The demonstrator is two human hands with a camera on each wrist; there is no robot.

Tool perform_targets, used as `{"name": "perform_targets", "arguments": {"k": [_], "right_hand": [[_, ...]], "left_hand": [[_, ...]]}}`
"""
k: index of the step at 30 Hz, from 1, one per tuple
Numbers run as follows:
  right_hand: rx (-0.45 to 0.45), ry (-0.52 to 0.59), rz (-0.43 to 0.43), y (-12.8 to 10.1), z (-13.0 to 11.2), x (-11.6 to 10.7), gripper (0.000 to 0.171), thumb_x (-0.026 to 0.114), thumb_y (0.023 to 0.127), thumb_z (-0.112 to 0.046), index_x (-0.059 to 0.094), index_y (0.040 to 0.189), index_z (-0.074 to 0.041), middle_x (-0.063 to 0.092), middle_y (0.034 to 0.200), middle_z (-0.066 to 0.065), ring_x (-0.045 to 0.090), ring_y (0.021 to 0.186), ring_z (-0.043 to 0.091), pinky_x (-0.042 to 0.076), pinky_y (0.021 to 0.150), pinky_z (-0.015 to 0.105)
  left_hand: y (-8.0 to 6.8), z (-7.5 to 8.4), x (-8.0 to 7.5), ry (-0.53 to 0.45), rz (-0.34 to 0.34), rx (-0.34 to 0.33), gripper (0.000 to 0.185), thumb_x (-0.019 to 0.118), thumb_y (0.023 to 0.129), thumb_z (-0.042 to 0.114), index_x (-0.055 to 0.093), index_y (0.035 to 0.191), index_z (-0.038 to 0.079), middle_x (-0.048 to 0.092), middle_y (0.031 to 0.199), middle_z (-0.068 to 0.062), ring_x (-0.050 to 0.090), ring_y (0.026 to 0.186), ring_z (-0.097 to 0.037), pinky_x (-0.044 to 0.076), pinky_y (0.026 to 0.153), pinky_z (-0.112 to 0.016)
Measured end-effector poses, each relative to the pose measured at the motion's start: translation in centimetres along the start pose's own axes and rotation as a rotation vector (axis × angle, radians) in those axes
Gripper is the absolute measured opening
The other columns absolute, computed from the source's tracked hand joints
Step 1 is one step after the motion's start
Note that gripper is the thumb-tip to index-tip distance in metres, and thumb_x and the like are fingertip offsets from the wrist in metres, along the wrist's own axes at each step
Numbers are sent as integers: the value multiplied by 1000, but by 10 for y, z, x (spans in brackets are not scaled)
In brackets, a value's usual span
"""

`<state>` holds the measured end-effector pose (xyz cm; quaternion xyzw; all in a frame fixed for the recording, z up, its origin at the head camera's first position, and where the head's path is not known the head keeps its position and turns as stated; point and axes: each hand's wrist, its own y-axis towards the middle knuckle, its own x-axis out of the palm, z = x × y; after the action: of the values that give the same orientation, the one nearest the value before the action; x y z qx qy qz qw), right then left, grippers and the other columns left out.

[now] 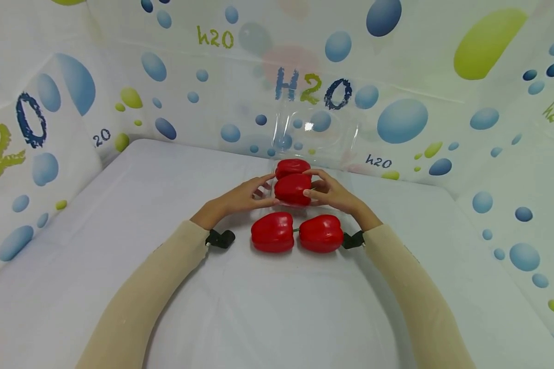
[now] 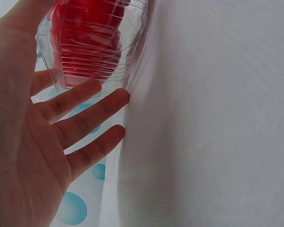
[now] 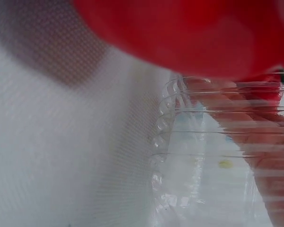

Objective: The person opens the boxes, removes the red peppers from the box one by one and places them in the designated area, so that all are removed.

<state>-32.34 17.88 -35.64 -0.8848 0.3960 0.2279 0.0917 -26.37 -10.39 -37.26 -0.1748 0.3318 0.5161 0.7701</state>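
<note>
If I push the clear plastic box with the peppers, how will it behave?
The clear plastic box looks thin and ribbed, so it probably flexes when squeezed. On the smooth white table it likely slides easily. Its open lid may wobble.

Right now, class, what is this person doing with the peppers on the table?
A person has both hands at a clear plastic container on the white table. The left hand rests its straight fingers on the container's side; the right hand touches the near red pepper in the container, and another pepper lies behind it. Two loose red peppers lie side by side on the table, nearer the person. The container's lid stands open at the back.
</note>
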Motion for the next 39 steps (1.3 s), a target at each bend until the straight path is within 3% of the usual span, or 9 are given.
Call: {"name": "perform_targets", "arguments": {"k": [20,27,39], "right_hand": [[-20,33,49,-1,-2,0,64,62,92,-18,32,148,-15,48,137,21,52,122,37,56,86,46],[-28,125,93,-2,-1,-1,58,56,97,-18,30,150,-16,46,140,21,52,123,40,56,84,50],[-46,116,65,-2,-1,-1,60,55,97,-17,30,151,-16,45,141,21,50,124,39,55,85,50]], "left_hand": [[1,-1,0,5,3,-8,87,70,87,38,22,156,18,47,140,-13,53,122,-31,52,94,-45],[3,-1,2,1,2,-14,85,70,87,39,23,156,18,46,140,-14,52,123,-31,53,94,-46],[3,-2,0,-14,-7,0,86,69,87,43,23,156,18,47,140,-14,52,123,-32,52,95,-46]]}}
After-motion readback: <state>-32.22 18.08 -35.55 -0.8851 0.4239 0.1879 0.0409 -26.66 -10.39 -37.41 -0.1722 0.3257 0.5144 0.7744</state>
